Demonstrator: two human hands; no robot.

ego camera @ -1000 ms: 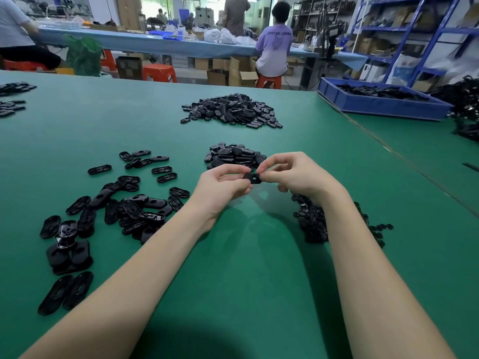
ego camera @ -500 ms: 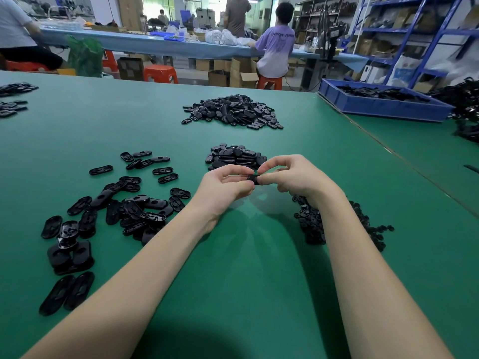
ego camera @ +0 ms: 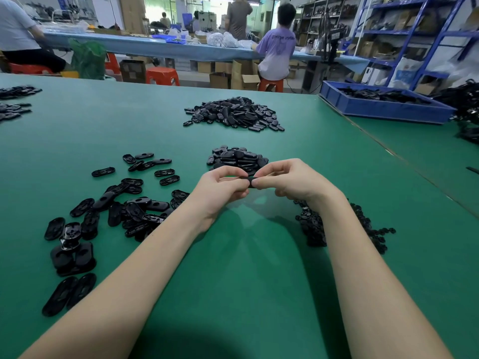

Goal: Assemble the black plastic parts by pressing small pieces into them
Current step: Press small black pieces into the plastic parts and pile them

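Both hands meet above the middle of the green table (ego camera: 246,281). My left hand (ego camera: 223,190) and my right hand (ego camera: 287,181) pinch one black oval plastic part (ego camera: 249,181) between thumbs and fingertips; most of it is hidden by the fingers. Loose black oval parts (ego camera: 134,206) lie scattered to the left. A small stack of the same ovals (ego camera: 237,158) sits just behind the hands. Under my right forearm lies a heap of small black pieces (ego camera: 313,224).
A larger pile of black parts (ego camera: 233,114) lies farther back on the table. A blue bin (ego camera: 383,104) with black parts stands at the back right. More parts (ego camera: 15,99) lie at the far left edge. People sit at a long bench behind.
The hands have stayed together on the same part, with only small finger shifts. The camera view has barely moved.
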